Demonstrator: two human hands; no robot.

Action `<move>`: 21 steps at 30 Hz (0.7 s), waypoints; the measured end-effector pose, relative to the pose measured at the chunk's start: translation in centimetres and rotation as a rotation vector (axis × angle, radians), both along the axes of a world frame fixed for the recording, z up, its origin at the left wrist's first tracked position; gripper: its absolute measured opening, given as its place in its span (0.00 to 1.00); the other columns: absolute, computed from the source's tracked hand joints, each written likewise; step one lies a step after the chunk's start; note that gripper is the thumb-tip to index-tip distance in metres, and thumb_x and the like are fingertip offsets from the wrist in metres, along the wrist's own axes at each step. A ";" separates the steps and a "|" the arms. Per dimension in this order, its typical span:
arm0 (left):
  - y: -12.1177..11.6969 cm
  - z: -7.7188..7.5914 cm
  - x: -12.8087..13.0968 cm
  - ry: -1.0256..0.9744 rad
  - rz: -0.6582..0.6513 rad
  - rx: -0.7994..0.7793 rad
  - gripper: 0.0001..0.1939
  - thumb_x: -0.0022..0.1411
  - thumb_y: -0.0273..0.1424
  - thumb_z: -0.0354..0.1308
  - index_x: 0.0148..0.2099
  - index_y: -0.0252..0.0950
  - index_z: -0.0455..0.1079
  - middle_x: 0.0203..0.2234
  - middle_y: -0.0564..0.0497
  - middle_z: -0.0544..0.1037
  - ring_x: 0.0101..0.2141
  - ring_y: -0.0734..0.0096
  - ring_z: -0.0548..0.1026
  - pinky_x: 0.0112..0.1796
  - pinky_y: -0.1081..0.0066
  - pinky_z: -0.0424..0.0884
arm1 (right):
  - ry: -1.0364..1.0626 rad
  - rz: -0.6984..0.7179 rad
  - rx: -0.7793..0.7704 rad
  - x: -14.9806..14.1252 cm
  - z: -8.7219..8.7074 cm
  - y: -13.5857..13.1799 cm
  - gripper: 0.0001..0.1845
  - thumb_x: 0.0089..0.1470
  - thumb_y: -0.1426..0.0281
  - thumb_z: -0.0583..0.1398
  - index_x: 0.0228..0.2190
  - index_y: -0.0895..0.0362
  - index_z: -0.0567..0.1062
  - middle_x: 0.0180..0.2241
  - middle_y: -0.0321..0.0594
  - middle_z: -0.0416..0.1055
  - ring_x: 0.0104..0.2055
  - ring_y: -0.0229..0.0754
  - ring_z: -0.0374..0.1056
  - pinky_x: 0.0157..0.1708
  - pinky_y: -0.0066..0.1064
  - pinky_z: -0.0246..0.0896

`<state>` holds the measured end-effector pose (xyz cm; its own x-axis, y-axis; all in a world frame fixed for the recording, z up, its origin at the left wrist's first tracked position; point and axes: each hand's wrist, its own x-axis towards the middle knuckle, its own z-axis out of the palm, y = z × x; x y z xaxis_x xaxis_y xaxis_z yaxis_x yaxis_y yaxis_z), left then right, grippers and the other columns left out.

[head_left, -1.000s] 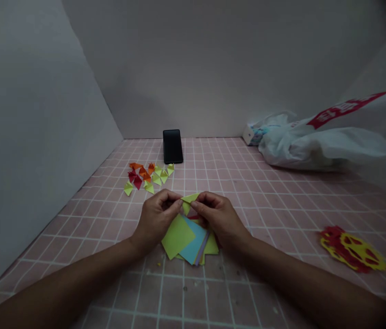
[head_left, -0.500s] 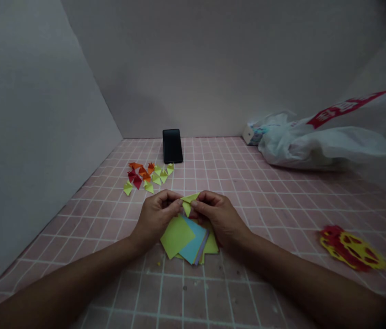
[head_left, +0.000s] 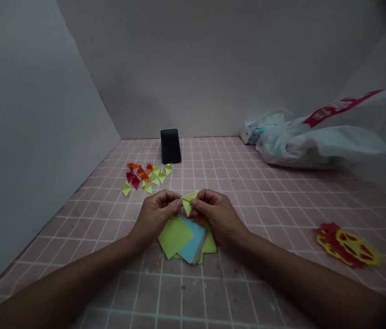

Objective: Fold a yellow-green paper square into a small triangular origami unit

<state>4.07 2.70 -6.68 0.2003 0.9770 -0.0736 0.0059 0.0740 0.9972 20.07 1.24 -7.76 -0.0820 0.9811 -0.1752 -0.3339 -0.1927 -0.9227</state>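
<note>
Both hands pinch a small folded yellow-green paper piece [head_left: 188, 201] just above the pink tiled surface. My left hand [head_left: 156, 215] grips its left side with thumb and fingers closed. My right hand [head_left: 216, 214] grips its right side the same way. Directly under the hands lies a loose stack of coloured paper squares [head_left: 182, 236], yellow-green on top with blue and purple edges showing. A cluster of several small folded paper triangles [head_left: 145, 176], orange, red and yellow-green, lies further away to the left.
A black phone [head_left: 170, 145] leans against the back wall. A white plastic bag [head_left: 319, 141] with red print and a small box [head_left: 251, 134] lie at the back right. A red and yellow paper cutout [head_left: 348, 244] lies at the right. Grey walls close the left and back.
The hands keep hold of the folded piece with almost no movement; the view has shifted slightly, so everything sits a little further left.
</note>
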 end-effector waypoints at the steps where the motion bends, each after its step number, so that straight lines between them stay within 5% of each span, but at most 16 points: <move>1: 0.0 0.0 0.0 0.007 -0.003 0.000 0.11 0.51 0.35 0.65 0.33 0.33 0.74 0.22 0.54 0.75 0.23 0.76 0.69 0.27 0.75 0.64 | -0.003 -0.001 -0.004 0.0 0.0 0.0 0.12 0.43 0.68 0.66 0.21 0.56 0.67 0.19 0.33 0.70 0.22 0.35 0.64 0.27 0.29 0.59; 21: 0.5 -0.3 -0.1 0.175 0.038 0.011 0.13 0.52 0.39 0.62 0.25 0.35 0.67 0.16 0.56 0.69 0.18 0.77 0.63 0.21 0.76 0.58 | -0.002 0.104 0.061 0.5 0.1 0.3 0.15 0.51 0.57 0.63 0.30 0.56 0.69 0.22 0.33 0.71 0.19 0.33 0.62 0.21 0.25 0.54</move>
